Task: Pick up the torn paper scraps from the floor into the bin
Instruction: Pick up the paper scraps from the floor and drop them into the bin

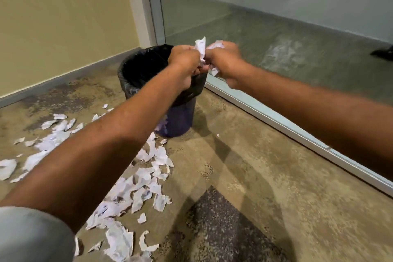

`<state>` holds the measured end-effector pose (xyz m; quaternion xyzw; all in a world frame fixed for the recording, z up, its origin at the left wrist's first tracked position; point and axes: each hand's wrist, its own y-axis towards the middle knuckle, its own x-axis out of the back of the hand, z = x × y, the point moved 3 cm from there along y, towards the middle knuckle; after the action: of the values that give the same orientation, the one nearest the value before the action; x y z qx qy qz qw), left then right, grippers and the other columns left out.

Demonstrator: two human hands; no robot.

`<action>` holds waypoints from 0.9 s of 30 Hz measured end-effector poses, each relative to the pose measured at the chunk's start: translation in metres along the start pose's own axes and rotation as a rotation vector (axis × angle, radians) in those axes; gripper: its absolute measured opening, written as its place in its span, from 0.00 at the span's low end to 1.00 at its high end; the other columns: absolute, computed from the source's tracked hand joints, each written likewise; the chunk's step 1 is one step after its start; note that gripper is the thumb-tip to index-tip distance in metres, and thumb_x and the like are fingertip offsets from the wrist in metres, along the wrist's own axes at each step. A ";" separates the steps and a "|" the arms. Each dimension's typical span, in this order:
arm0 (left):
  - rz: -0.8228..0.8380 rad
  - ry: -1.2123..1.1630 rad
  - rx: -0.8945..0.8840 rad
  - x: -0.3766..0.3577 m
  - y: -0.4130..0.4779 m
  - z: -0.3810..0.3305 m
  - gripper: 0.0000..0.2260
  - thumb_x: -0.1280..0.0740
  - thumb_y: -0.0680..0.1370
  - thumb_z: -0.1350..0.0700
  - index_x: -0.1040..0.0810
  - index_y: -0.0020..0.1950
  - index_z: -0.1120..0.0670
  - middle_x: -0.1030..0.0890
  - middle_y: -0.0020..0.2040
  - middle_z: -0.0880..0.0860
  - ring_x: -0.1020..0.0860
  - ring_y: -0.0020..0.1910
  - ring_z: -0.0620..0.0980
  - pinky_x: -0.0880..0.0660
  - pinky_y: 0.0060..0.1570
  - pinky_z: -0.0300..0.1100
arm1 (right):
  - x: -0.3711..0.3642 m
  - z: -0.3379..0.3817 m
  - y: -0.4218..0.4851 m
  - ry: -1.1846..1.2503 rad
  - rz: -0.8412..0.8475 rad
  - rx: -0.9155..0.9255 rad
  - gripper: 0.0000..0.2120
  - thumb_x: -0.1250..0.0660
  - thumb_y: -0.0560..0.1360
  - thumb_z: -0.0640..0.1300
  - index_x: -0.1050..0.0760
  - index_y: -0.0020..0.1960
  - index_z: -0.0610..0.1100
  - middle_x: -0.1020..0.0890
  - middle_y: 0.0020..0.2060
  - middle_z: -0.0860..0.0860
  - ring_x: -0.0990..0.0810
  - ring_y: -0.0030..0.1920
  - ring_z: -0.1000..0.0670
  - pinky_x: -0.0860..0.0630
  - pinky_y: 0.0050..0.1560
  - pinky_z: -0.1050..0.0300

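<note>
- Left hand (184, 57) and right hand (225, 59) are meeting over the far rim of the bin (136, 78), fingers curled.
- Both are clutching one crumpled wad of paper (200, 45), which is poking up between them.
- Bin, lined with a black bag, is standing on the floor (244, 155) in the corner beside a glass partition (276, 17).
- Torn paper scraps (146, 178) are lying scattered on the floor, near side and left of the bin.

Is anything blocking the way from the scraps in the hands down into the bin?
Nothing visible does. The left hand and right hand grip crumpled scraps over the right side of the bin, and its black-lined mouth lies uncovered beneath them.
</note>
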<state>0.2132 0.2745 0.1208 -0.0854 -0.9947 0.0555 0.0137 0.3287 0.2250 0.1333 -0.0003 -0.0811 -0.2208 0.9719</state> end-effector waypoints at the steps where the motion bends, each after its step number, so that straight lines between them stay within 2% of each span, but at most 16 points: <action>1: 0.020 -0.006 0.014 0.013 0.006 -0.002 0.09 0.36 0.80 0.67 0.16 0.49 0.60 0.15 0.37 0.60 0.17 0.34 0.54 0.25 0.32 0.41 | -0.013 0.005 0.000 0.029 0.027 -0.028 0.10 0.30 0.71 0.32 0.26 0.40 0.45 0.23 0.26 0.48 0.27 0.22 0.52 0.36 0.25 0.65; 3: 0.013 -0.017 0.055 0.041 0.017 -0.002 0.09 0.35 0.80 0.66 0.15 0.52 0.59 0.15 0.37 0.57 0.19 0.32 0.52 0.26 0.36 0.42 | -0.038 0.010 0.002 0.079 0.080 -0.095 0.10 0.30 0.75 0.31 0.25 0.45 0.44 0.23 0.26 0.49 0.28 0.20 0.54 0.38 0.22 0.68; 5: -0.031 -0.020 0.103 0.065 0.024 -0.001 0.10 0.37 0.82 0.66 0.16 0.54 0.59 0.14 0.40 0.56 0.20 0.28 0.48 0.23 0.31 0.38 | -0.061 0.007 0.009 0.091 0.104 -0.182 0.08 0.30 0.77 0.33 0.23 0.49 0.44 0.22 0.28 0.49 0.29 0.21 0.55 0.40 0.21 0.67; 8: -0.071 -0.032 0.171 0.088 0.031 0.001 0.09 0.38 0.84 0.65 0.20 0.49 0.58 0.16 0.34 0.53 0.21 0.27 0.44 0.21 0.26 0.36 | -0.083 -0.005 0.023 0.079 0.121 -0.277 0.09 0.34 0.83 0.39 0.26 0.44 0.45 0.25 0.32 0.49 0.31 0.19 0.56 0.40 0.19 0.67; 9: -0.079 -0.053 0.200 0.094 0.032 0.003 0.09 0.40 0.85 0.65 0.21 0.50 0.58 0.17 0.35 0.53 0.20 0.29 0.45 0.21 0.25 0.36 | -0.088 -0.011 0.026 0.097 0.131 -0.308 0.11 0.36 0.86 0.42 0.27 0.45 0.45 0.24 0.32 0.49 0.30 0.19 0.55 0.39 0.18 0.68; 11: -0.094 -0.106 0.236 0.104 0.035 0.005 0.07 0.41 0.86 0.64 0.23 0.57 0.58 0.20 0.45 0.55 0.20 0.42 0.49 0.19 0.26 0.39 | -0.098 -0.013 0.027 0.169 0.153 -0.384 0.13 0.40 0.88 0.52 0.26 0.50 0.46 0.19 0.37 0.48 0.24 0.25 0.52 0.33 0.20 0.66; 12: -0.094 -0.129 0.238 0.106 0.036 0.006 0.08 0.41 0.86 0.64 0.24 0.61 0.58 0.22 0.52 0.55 0.20 0.49 0.52 0.17 0.29 0.42 | -0.100 -0.012 0.027 0.216 0.177 -0.417 0.15 0.42 0.88 0.56 0.25 0.54 0.46 0.17 0.42 0.47 0.22 0.30 0.50 0.28 0.24 0.63; 14: -0.085 -0.174 0.237 0.106 0.041 0.009 0.12 0.41 0.86 0.62 0.26 0.68 0.57 0.25 0.60 0.56 0.24 0.60 0.56 0.16 0.45 0.51 | -0.102 -0.008 0.023 0.341 0.219 -0.463 0.21 0.44 0.87 0.61 0.25 0.56 0.43 0.15 0.49 0.44 0.18 0.38 0.46 0.21 0.33 0.52; 16: -0.057 -0.197 0.256 0.105 0.042 0.012 0.15 0.40 0.86 0.60 0.27 0.72 0.57 0.23 0.62 0.56 0.24 0.63 0.57 0.24 0.62 0.62 | -0.101 -0.004 0.022 0.419 0.282 -0.487 0.24 0.42 0.87 0.61 0.26 0.51 0.40 0.16 0.49 0.41 0.16 0.44 0.42 0.18 0.45 0.41; 17: -0.037 -0.203 0.265 0.105 0.043 0.013 0.16 0.40 0.86 0.59 0.27 0.73 0.57 0.22 0.64 0.57 0.24 0.65 0.59 0.28 0.67 0.64 | -0.101 -0.002 0.022 0.445 0.310 -0.501 0.24 0.41 0.86 0.61 0.25 0.51 0.39 0.16 0.54 0.39 0.15 0.50 0.39 0.18 0.54 0.36; 19: -0.024 -0.185 0.266 0.104 0.044 0.014 0.16 0.39 0.85 0.57 0.26 0.72 0.56 0.22 0.67 0.58 0.24 0.67 0.60 0.33 0.71 0.68 | -0.101 -0.004 0.027 0.437 0.337 -0.521 0.26 0.40 0.86 0.62 0.25 0.63 0.38 0.23 0.70 0.37 0.21 0.67 0.33 0.27 0.70 0.27; 21: -0.038 -0.155 0.235 0.104 0.044 0.014 0.16 0.38 0.84 0.56 0.26 0.72 0.55 0.23 0.66 0.57 0.25 0.66 0.61 0.28 0.66 0.66 | -0.100 -0.006 0.033 0.425 0.299 -0.477 0.30 0.38 0.86 0.60 0.33 0.77 0.38 0.33 0.78 0.35 0.32 0.77 0.31 0.31 0.74 0.27; 22: -0.045 -0.139 0.212 0.102 0.044 0.013 0.15 0.37 0.84 0.56 0.26 0.71 0.55 0.23 0.63 0.56 0.25 0.64 0.61 0.24 0.61 0.61 | -0.099 -0.006 0.035 0.414 0.286 -0.450 0.31 0.37 0.86 0.59 0.35 0.79 0.39 0.34 0.78 0.34 0.33 0.78 0.31 0.27 0.73 0.31; 23: -0.052 -0.117 0.188 0.100 0.043 0.013 0.14 0.37 0.84 0.56 0.25 0.69 0.55 0.22 0.60 0.56 0.24 0.61 0.60 0.21 0.54 0.56 | -0.095 -0.006 0.036 0.385 0.278 -0.411 0.27 0.36 0.86 0.56 0.32 0.76 0.38 0.31 0.75 0.34 0.28 0.75 0.32 0.22 0.68 0.37; 25: -0.051 -0.096 0.130 0.091 0.040 0.009 0.10 0.36 0.84 0.56 0.22 0.64 0.56 0.20 0.52 0.55 0.19 0.51 0.55 0.17 0.43 0.48 | -0.081 -0.008 0.041 0.329 0.236 -0.318 0.14 0.33 0.85 0.49 0.25 0.62 0.38 0.19 0.58 0.38 0.15 0.55 0.42 0.14 0.50 0.51; 27: -0.026 -0.079 0.075 0.077 0.033 0.002 0.08 0.35 0.83 0.57 0.19 0.59 0.57 0.19 0.43 0.54 0.18 0.39 0.50 0.17 0.37 0.41 | -0.059 -0.011 0.045 0.245 0.182 -0.240 0.03 0.31 0.83 0.41 0.22 0.54 0.41 0.17 0.42 0.45 0.16 0.36 0.51 0.17 0.37 0.59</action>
<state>0.1428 0.3203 0.1165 -0.0698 -0.9927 0.0958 -0.0217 0.2975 0.2905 0.1150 -0.0966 0.0648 -0.1387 0.9835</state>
